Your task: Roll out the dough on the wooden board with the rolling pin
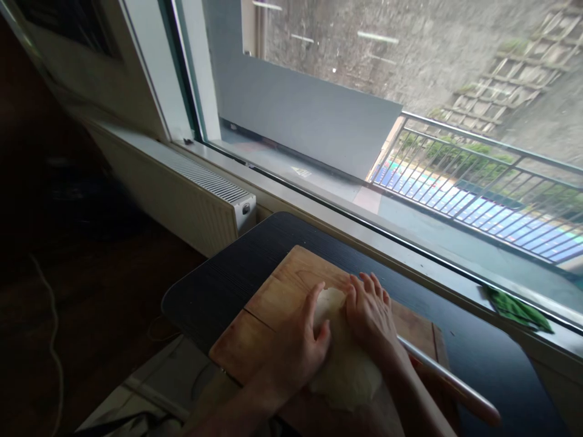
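Observation:
A flattened, pale piece of dough (344, 358) lies on a wooden cutting board (268, 303). Along its left edge rests my left hand (305, 340), fingers stretched forward and the thumb apart, touching the dough. My right hand (370, 309) lies over the upper right part of the dough, its fingers extended and slightly spread. Neither hand is closed around anything. Beside my right forearm, a long slim rod (455, 382) with a rounded end, like a rolling pin, sits across the board's right side; its far end is hidden behind the arm.
The board stands on a dark table (218, 273) by a window sill (319, 218). A green cloth (519, 309) lies on the sill at the right. A white radiator (195, 188) runs along the wall past the table's left side. A pale cable (53, 328) trails over the dark floor.

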Available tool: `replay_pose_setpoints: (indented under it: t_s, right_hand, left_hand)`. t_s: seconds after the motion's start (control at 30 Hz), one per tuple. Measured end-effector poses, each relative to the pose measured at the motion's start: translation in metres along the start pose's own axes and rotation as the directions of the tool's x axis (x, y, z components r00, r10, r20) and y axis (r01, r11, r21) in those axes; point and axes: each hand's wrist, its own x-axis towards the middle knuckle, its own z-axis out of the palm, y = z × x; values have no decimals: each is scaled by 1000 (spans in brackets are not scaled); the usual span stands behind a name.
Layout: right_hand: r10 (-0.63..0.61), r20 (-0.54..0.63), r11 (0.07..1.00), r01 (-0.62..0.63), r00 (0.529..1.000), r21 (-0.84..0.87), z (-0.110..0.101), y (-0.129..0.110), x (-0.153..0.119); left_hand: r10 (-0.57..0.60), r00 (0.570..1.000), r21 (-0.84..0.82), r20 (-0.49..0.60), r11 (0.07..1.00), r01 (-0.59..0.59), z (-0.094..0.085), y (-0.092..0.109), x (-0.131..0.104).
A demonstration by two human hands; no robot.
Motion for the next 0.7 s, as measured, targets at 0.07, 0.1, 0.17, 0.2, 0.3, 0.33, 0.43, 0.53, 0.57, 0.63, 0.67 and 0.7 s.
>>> replay_pose_setpoints:
  t_s: [0.07,0.1,0.17,0.2,0.3,0.33,0.43,0.53,0.57,0.63,0.67,0.7]
  right_hand:
    - [-31,-25,999,31,999,-14,0,0,-1]
    - [-12,8,1000,12,1000,-14,0,0,1]
    - [55,66,998,-54,996,-12,-1,2,8]
    - [77,88,997,-76,993,-9,-1,2,10]
    - [35,64,999,-35,997,-2,0,-2,3]
    - [-1,34,1000,1,999,-3,0,-4,-2]
    - [-17,-6,1000,17,1000,-2,0,-3,-1]
    - [101,44,995,-102,994,17,1,3,18]
    - [118,49,993,-119,992,19,2,3,22]
    - [104,49,994,-105,993,23,5,1,21]
    - [80,42,997,-80,996,20,6,-1,18]
    - [53,28,999,-53,998,12,7,-3,14]
  left_hand:
    - [14,999,2,36,1000,-14,-3,3,0]
    - [20,998,5,54,1000,-20,-5,4,1]
    - [26,997,10,76,1000,-27,-8,6,1]
    - [24,997,11,67,1000,-25,-8,6,1]
    - [1,1000,6,16,1000,-1,-4,4,0]
    - [-10,1000,4,6,1000,10,-2,3,0]
    - [-13,1000,-1,10,1000,13,0,3,-1]
    - [0,1000,-19,19,1000,1,-1,4,0]
    - [-2,1000,-25,21,1000,2,-2,4,1]
    - [-3,1000,-32,26,999,4,-2,3,0]
    - [-3,1000,-32,27,999,4,-2,3,-1]
    - [-1,1000,-30,22,1000,1,-2,3,-2]
